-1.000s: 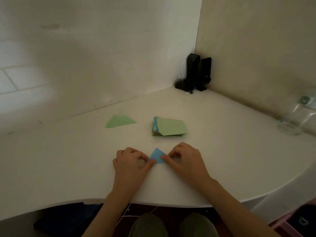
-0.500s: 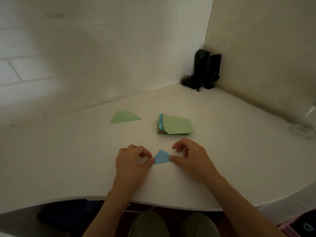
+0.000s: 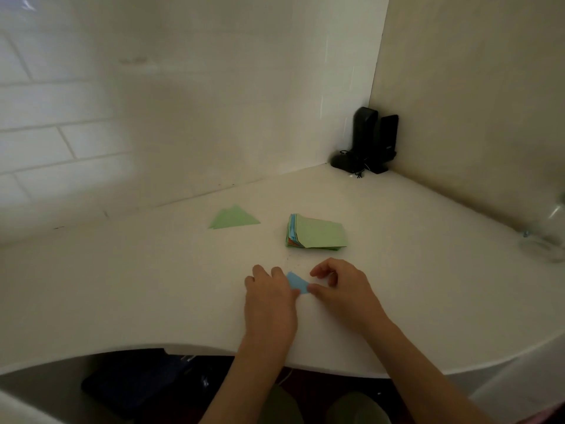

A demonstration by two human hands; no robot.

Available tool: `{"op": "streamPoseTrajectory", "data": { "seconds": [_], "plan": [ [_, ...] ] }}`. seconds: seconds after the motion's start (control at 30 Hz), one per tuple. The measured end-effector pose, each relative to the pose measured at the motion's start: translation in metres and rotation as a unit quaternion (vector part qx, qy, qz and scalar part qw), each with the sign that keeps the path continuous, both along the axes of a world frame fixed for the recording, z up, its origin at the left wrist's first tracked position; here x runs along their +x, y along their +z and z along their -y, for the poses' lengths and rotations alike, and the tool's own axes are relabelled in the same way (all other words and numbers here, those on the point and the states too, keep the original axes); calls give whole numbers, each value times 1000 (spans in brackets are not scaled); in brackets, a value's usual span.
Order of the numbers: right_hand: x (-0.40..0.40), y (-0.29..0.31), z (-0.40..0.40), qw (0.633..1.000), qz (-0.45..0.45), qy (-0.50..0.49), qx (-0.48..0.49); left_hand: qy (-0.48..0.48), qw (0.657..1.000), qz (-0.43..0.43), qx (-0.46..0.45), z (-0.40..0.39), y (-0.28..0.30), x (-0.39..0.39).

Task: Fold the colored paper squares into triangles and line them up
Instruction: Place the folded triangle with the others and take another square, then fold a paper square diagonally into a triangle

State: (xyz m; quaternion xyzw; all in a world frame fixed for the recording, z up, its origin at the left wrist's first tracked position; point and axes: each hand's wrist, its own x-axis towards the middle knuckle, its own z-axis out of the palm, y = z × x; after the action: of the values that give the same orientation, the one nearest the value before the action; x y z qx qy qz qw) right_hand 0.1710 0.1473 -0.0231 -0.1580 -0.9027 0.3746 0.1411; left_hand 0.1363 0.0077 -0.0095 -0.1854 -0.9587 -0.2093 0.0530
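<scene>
Blue paper piece (image 3: 297, 283) lies on the white surface (image 3: 153, 286) near its front edge, at about 6 o'clock from the stack of paper squares (image 3: 318, 235). Only part of the blue piece shows, a pointed corner at its far end; the rest is covered by the two hands.

Left hand (image 3: 270, 304) rests palm down on the surface, covering the left portion of the blue piece. Its fingers (image 3: 260, 272) lie together and flat; whether they press the paper or pinch it cannot be told from this view.

Right hand (image 3: 345, 290) sits at 3 o'clock of the blue piece. Its thumb touches the near right edge of the paper, while the remaining fingers are curled and raised, apart from the thumb and clear of the sheet.

Stack of paper squares: green sheet on top, blue and orange edges visible along its left side. It stands near the hands, not touching them.

Green folded triangle (image 3: 234, 218) lies flat at about 9 o'clock of the stack, well apart from it and from the hands.

Black upright devices (image 3: 371, 139) with a cable stand in the far corner at 1 o'clock. A clear glass object (image 3: 547, 237), blurred, sits at the right edge of view.
</scene>
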Motion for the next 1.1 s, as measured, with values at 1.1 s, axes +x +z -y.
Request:
{"op": "streamPoseTrajectory", "data": {
  "seconds": [1.1],
  "plan": [
    [-68, -14, -13, 939, -170, -66, 292, 67, 979, -4, 195, 31, -20, -210]
  ]
}}
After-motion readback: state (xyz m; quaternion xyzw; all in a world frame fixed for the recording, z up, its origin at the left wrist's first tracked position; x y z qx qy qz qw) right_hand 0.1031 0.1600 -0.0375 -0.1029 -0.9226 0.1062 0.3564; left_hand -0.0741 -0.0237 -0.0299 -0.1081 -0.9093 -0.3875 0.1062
